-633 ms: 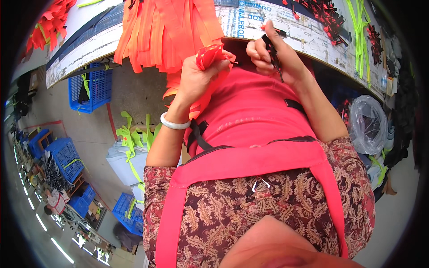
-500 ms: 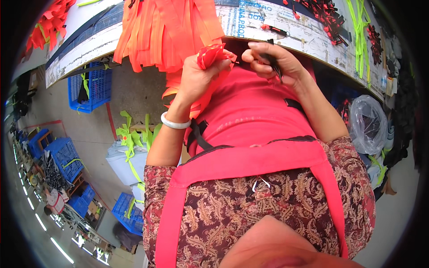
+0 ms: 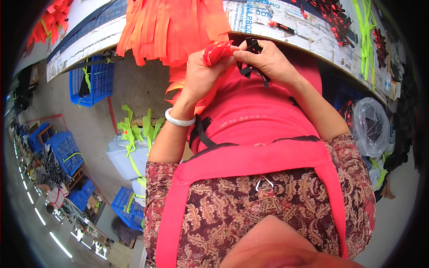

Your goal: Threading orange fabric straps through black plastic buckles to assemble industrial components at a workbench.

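My left hand [image 3: 198, 80] is closed around a bunched orange-red fabric strip [image 3: 217, 53], and a white bangle [image 3: 179, 119] circles that wrist. My right hand [image 3: 276, 64] grips several short black strips [image 3: 253, 70], which dangle below its fingers. The two hands meet near the table's front edge, fingertips close together; what lies between them is too small to make out. Just left of them, a thick bundle of long orange strips [image 3: 174, 33] hangs over that edge, with more of the orange fabric trailing down behind my left forearm.
On the worn white table [image 3: 250, 30] lie a slim red-and-black tool [image 3: 282, 28], a pile of black-and-red pieces [image 3: 333, 22] and yellow-green strips [image 3: 367, 40]. Blue crates [image 3: 91, 82] stand on the floor at left. A clear plastic bag [image 3: 372, 127] sits at right.
My right hand has moved left to meet my left hand, and the black strips in it now show spread out. The view has shifted slightly.
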A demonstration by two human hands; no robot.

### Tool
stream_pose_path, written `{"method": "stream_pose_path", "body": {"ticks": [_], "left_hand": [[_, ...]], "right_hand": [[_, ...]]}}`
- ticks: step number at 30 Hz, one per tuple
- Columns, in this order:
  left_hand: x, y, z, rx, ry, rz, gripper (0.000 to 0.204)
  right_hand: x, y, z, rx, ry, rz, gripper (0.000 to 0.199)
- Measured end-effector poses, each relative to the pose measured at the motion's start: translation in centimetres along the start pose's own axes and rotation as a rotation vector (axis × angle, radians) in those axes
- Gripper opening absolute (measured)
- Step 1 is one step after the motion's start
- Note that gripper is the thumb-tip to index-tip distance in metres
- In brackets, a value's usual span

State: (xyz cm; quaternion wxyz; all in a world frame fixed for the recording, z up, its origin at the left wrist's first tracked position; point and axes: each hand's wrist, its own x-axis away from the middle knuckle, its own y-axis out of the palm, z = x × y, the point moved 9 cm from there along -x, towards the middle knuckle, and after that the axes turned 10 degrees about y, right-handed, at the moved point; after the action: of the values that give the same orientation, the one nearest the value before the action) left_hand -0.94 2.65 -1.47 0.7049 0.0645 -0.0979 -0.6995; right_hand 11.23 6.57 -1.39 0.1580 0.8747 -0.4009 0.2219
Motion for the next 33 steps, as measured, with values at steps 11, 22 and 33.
{"method": "stream_pose_path", "body": {"ticks": [11, 22, 33], "left_hand": [[-0.5, -0.3, -1.3, 0.366, -0.062, -0.009, 0.013], [-0.2, -0.4, -0.5, 0.001, -0.078, 0.009, 0.015], [-0.2, 0.2, 0.1, -0.078, 0.042, -0.003, 0.013]], "right_hand": [[0.1, -0.6, -0.3, -0.259, -0.027, -0.044, 0.02], [1.1, -0.5, -2.1, -0.024, -0.094, 0.033, 0.02], [1.9, -0.8, -2.3, 0.137, -0.187, 0.23, 0.017]]}}
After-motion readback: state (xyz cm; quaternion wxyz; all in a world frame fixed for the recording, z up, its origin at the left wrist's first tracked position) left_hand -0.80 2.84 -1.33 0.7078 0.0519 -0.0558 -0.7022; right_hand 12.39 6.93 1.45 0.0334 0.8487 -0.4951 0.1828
